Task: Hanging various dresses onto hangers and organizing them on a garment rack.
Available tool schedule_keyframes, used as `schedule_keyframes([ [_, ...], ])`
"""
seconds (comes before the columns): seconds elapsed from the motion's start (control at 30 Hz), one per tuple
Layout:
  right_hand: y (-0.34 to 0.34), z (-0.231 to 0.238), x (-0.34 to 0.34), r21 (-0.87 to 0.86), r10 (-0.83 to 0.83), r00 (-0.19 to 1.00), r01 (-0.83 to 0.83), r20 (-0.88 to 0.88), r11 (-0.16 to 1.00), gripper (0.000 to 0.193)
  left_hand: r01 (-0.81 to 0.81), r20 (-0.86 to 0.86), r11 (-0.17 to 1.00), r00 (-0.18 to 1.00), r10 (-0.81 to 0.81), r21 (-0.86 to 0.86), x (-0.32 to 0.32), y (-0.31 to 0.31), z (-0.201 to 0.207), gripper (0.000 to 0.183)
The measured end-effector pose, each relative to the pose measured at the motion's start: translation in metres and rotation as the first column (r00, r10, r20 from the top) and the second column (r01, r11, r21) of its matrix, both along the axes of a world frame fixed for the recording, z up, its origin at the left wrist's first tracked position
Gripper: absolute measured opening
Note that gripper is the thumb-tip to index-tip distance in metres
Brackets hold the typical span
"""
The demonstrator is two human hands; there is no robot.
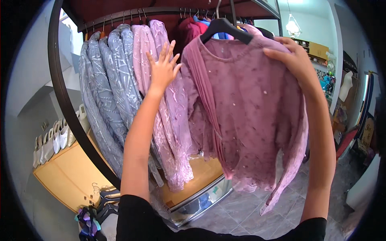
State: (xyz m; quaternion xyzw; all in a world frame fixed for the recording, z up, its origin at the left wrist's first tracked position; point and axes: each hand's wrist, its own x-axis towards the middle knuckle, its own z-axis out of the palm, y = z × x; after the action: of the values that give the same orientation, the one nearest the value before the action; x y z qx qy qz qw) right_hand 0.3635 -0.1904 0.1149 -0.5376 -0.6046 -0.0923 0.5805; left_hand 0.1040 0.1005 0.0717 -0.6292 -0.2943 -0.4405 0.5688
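Observation:
A mauve blouse (253, 108) with small beads and a pleated sash down one side hangs on a black hanger (226, 28). My right hand (295, 60) grips its shoulder, thumb in front and the other fingers partly hidden behind. To the left, my left hand (163, 70) is raised with fingers spread against pink and lilac garments (177, 132); nothing is held in it. Farther left on the same rack hang several grey-blue patterned garments (114, 76).
The dark metal rack post (64, 96) rises at left. Beyond it, pale shoes (55, 136) line a wooden cabinet (66, 172), with loose hangers (107, 201) below. A glass-fronted case (201, 205) stands under the clothes. Red and blue garments (195, 30) hang behind the blouse.

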Motion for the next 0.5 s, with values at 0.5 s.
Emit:
schedule_keyframes([
  [0.5,0.175,0.034,0.002,0.009,-0.631,0.761,0.638,0.15,0.77,0.067,-0.173,-0.194,0.984,0.965,0.178,0.043,-0.077,0.006,0.009,0.036],
])
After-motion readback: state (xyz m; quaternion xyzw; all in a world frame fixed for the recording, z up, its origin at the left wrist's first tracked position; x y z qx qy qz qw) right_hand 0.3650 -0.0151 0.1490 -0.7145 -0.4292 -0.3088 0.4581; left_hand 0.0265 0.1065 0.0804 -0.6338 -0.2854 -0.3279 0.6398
